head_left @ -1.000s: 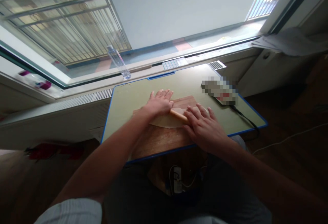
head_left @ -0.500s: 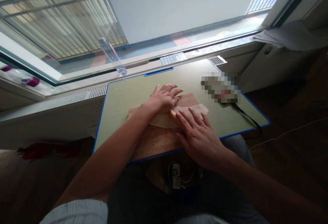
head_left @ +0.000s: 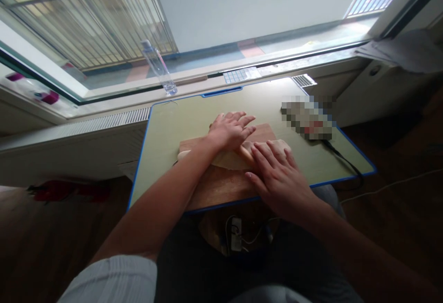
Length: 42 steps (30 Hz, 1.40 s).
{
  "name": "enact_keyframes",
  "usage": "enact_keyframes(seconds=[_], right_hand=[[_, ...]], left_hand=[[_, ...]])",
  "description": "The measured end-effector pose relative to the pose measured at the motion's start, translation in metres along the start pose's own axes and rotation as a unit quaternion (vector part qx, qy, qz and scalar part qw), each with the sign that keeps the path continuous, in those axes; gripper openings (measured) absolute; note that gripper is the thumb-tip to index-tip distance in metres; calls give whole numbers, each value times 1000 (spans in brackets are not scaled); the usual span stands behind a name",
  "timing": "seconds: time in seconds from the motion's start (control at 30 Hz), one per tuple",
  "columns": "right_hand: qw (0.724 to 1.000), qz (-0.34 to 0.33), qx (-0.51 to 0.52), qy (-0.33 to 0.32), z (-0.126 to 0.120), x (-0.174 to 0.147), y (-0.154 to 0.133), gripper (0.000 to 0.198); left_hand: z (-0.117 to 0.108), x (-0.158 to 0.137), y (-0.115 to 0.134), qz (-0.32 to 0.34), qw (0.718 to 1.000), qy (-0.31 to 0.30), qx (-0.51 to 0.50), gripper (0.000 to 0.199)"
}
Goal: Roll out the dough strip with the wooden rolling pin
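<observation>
A wooden board lies at the near part of a small table, with a thin pale sheet of dough spread across it. Between my hands shows a short stretch of a light wooden rolling pin, slanting over the dough. My left hand presses on the pin's far part, fingers stretched out and apart. Flat fingers of my right hand rest along the pin's near part and over the dough, thumb spread toward the board. Both palms hide most of the pin. My left forearm covers part of the dough's left side.
The table has a blue rim. At its right lies a blurred-out device with a black cable. A clear bottle stands on the window sill behind. Under the table is a white power strip.
The view has swung slightly, so everything appears a little further right. Both hands remain on the rolling pin, with the right hand slightly further forward.
</observation>
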State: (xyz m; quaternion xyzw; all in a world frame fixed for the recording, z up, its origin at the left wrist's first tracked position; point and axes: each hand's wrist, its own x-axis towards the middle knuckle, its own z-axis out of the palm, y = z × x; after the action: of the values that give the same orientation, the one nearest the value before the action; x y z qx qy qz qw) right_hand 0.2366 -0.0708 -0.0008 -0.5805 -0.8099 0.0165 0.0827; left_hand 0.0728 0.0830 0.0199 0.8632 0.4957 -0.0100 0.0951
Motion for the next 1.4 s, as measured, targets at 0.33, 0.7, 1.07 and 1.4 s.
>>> enact_keyframes(seconds=[0.33, 0.7, 1.07, 1.4], right_hand=[[998, 53, -31, 12, 0, 17, 21, 68], [989, 132, -61, -19, -5, 37, 30, 69], [995, 87, -38, 19, 3, 40, 36, 73], [997, 73, -38, -6, -4, 26, 19, 70]], left_hand=[[3, -23, -1, -108, 994, -12, -10, 64], [1, 7, 1, -100, 994, -14, -30, 69], [5, 0, -3, -92, 995, 6, -30, 69], [5, -24, 2, -111, 994, 14, -15, 67]])
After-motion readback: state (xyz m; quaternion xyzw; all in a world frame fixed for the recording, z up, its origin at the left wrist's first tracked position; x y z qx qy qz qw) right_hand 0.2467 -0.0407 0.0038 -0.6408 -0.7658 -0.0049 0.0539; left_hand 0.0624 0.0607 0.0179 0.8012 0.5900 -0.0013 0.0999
